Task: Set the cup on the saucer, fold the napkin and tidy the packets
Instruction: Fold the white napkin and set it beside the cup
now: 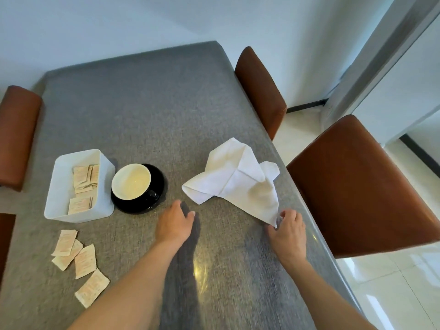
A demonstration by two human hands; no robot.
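A black cup with a cream inside [131,181] stands on a black saucer [159,200] left of centre. A crumpled white napkin [238,177] lies to the right, near the table's right edge. My right hand [289,231] pinches the napkin's near corner. My left hand [175,222] hovers over the table between saucer and napkin, fingers apart, holding nothing. Several tan packets [81,260] lie loose at the near left. More packets lie inside a white box [59,186] beside the saucer.
The grey table [142,115] stretches away to the far wall. Brown chairs stand at the right [357,186], far right [259,91] and left [16,134]. The table's right edge runs just beside my right hand.
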